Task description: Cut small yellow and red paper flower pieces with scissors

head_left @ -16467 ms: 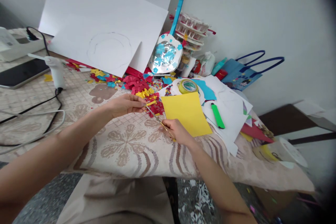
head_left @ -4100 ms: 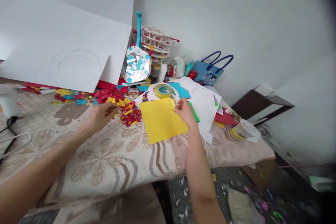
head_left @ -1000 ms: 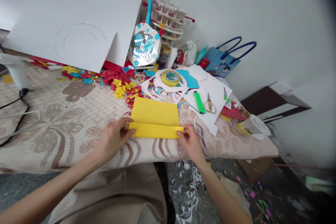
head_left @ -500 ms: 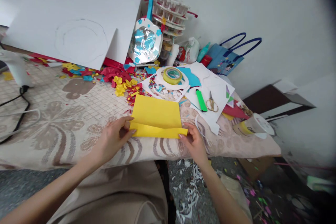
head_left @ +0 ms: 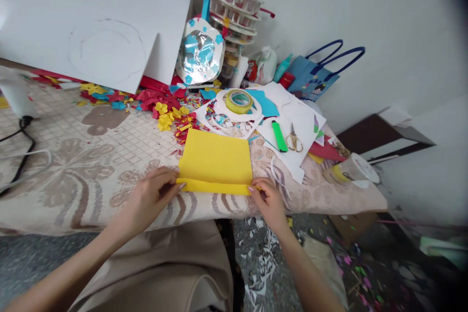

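Currently left hand [head_left: 151, 196] and right hand [head_left: 269, 200] pinch opposite ends of the folded strip of the yellow paper [head_left: 215, 158] on the bench [head_left: 91, 156] — uneven pressure from the fingers could skew the crease.

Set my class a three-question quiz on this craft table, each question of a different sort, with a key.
1. True or false: the left hand and right hand both hold the near, folded edge of the yellow paper.
2. What lies right beside the scissors? A green marker; B ruler; C stapler.
3. Which hand is nearer the scissors?
Key: 1 true; 2 A; 3 the right hand.
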`<control>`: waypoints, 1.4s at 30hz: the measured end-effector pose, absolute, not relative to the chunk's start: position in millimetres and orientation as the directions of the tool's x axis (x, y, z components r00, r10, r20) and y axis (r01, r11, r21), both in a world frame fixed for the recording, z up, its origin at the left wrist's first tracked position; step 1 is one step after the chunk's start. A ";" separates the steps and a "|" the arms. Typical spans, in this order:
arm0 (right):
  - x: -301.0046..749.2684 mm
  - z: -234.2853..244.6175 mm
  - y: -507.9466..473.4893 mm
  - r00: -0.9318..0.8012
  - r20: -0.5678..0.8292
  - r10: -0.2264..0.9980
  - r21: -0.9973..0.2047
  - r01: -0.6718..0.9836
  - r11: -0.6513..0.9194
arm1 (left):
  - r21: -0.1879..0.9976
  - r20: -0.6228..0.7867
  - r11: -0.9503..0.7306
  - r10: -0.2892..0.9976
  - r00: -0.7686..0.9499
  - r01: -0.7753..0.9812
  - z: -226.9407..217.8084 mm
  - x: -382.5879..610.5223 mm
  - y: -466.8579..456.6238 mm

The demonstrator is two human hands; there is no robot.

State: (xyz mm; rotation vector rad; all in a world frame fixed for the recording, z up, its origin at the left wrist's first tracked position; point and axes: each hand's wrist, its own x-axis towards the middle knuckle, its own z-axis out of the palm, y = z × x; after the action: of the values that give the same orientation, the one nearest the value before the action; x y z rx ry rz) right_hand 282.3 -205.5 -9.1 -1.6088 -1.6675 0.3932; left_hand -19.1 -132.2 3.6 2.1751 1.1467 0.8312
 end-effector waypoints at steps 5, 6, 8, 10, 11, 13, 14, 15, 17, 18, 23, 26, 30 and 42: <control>280.4 -9.7 -199.6 0.135 0.307 0.942 -0.623 0.777 0.092 | 0.637 0.301 -0.499 0.863 0.406 0.588 -0.1 -12.3 -132.1; 280.5 -10.0 -198.6 0.143 0.313 0.939 -0.606 0.791 0.082 | 0.620 0.309 -0.505 0.861 0.404 0.601 -0.8 -11.8 -132.0; 280.5 -10.8 -197.1 0.151 0.324 0.934 -0.574 0.816 0.067 | 0.590 0.323 -0.517 0.855 0.405 0.620 -2.1 -11.2 -131.8; 280.1 -11.9 -196.1 0.152 0.335 0.930 -0.550 0.833 0.061 | 0.570 0.330 -0.525 0.851 0.409 0.633 -2.9 -11.1 -131.7; 279.7 -12.5 -195.7 0.153 0.341 0.927 -0.539 0.840 0.060 | 0.563 0.330 -0.528 0.849 0.413 0.636 -2.9 -11.3 -131.6; 278.7 -13.7 -195.4 0.155 0.356 0.921 -0.516 0.855 0.056 | 0.557 0.326 -0.532 0.847 0.421 0.638 -2.7 -11.6 -131.3; 278.2 -14.2 -195.3 0.155 0.365 0.918 -0.504 0.862 0.054 | 0.559 0.325 -0.533 0.846 0.423 0.636 -2.4 -11.8 -131.2; 277.7 -14.7 -195.2 0.157 0.373 0.914 -0.494 0.868 0.052 | 0.563 0.326 -0.533 0.846 0.423 0.632 -2.2 -11.9 -131.1; 277.0 -15.6 -195.2 0.159 0.384 0.910 -0.481 0.875 0.050 | 0.575 0.330 -0.534 0.845 0.422 0.620 -2.0 -11.7 -130.9; 276.9 -16.0 -195.2 0.160 0.387 0.908 -0.478 0.877 0.049 | 0.579 0.330 -0.533 0.845 0.420 0.616 -2.1 -11.4 -130.9; 278.1 -18.0 -195.0 0.171 0.397 0.902 -0.471 0.881 0.040 | 0.547 0.337 -0.531 0.847 0.411 0.647 -3.7 -9.2 -131.1; 278.5 -19.1 -194.3 0.173 0.398 0.901 -0.463 0.886 0.034 | 0.507 0.343 -0.534 0.845 0.411 0.676 -3.8 -8.3 -131.7; 276.6 -19.4 -193.0 0.181 0.418 0.890 -0.443 0.896 0.026 | 0.467 0.357 -0.547 0.836 0.418 0.695 -1.8 -7.4 -132.4; 271.4 -20.8 -191.4 0.219 0.428 0.877 -0.417 0.909 -0.023 | 0.421 0.344 -0.546 0.835 0.429 0.725 0.0 -5.6 -130.9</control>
State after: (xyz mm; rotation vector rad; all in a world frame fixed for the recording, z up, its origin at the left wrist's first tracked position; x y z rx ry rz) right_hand 271.4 -191.4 -20.8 -1.8848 -1.6467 -0.0668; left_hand -5.6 -130.9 0.0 2.4723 1.3706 0.7762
